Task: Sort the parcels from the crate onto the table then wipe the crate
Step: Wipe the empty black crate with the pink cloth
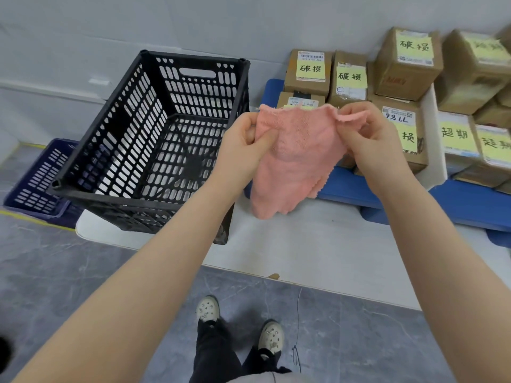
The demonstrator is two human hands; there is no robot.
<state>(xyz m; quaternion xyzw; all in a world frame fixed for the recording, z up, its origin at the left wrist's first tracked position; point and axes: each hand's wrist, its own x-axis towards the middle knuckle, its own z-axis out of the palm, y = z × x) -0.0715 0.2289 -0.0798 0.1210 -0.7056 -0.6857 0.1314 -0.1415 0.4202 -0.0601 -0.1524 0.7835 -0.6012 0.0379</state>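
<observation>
A pink cloth hangs in the air between my hands, above the white table. My left hand pinches its left top corner and my right hand pinches its right top edge. To the left stands a black slatted crate on the table, with nothing visible inside it. Several cardboard parcels with yellow handwritten labels are grouped at the back right, behind the cloth.
The parcels rest on blue trays split by a white divider. A dark blue basket lies low at the far left, beyond the table's corner. Grey floor and my shoes show below the table's near edge.
</observation>
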